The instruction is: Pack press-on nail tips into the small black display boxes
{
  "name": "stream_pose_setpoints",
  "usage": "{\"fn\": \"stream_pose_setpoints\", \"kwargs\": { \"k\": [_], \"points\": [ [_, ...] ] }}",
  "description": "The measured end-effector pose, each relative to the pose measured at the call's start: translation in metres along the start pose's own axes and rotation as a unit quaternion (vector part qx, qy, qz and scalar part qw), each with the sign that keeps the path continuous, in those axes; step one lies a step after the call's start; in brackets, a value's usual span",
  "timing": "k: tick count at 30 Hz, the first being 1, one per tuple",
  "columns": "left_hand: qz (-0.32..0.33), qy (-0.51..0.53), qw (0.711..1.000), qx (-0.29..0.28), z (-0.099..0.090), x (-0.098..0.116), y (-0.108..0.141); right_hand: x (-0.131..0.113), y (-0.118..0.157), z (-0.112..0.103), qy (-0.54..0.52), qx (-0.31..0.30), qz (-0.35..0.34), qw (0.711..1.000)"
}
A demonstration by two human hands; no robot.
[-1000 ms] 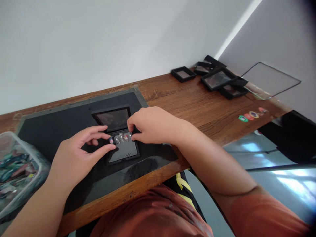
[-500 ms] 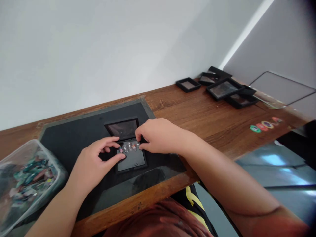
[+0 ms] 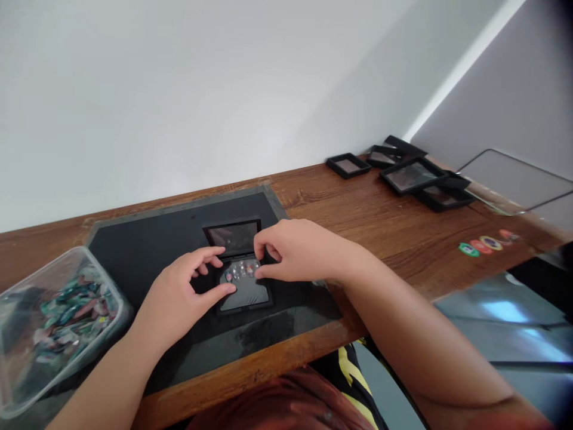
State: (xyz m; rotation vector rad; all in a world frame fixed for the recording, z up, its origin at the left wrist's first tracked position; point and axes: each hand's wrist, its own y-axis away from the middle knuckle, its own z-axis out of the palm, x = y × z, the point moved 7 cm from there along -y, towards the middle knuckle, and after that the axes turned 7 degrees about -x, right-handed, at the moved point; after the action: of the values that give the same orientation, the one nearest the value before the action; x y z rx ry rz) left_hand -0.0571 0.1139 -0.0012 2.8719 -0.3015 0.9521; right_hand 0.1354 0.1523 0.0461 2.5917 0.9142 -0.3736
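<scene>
From the head view, here's the left hand (image 3: 172,298), thumb and fingers spread wide around the near end of a row of small clear decorated pieces (image 3: 243,269), with no grip to be seen. Across from it, the right hand (image 3: 299,251) curls in, thumb and forefinger slightly apart at the row's other end; whether they pinch the last piece, I can't tell. The row lies between the hands on the base (image 3: 246,295) of a black case, its lid (image 3: 235,237) open just beyond the fingertips. Five pieces seem lined up, so the laying-out looks well along; whether they're fixed down doesn't show, and the case isn't shut. Beside the left forearm sits a clear tub (image 3: 122,307) of packets; black frames (image 3: 412,176) lie well beyond the right hand.
</scene>
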Motion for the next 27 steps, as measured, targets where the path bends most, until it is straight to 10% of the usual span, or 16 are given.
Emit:
{"fn": "stream_pose_setpoints", "kwargs": {
  "k": [13,19,27],
  "points": [
    [-0.008,0.002,1.000,-0.007,-0.001,-0.001,0.001,0.010,0.002,-0.018,-0.194,0.089,-0.051,0.976],
    [-0.003,-0.013,1.000,-0.016,0.001,-0.001,0.001,0.014,0.005,-0.030,-0.251,0.224,-0.104,0.936],
    [0.049,0.000,0.997,0.067,-0.012,0.010,0.007,0.022,0.001,-0.029,-0.226,0.302,-0.084,0.922]
  ]
}}
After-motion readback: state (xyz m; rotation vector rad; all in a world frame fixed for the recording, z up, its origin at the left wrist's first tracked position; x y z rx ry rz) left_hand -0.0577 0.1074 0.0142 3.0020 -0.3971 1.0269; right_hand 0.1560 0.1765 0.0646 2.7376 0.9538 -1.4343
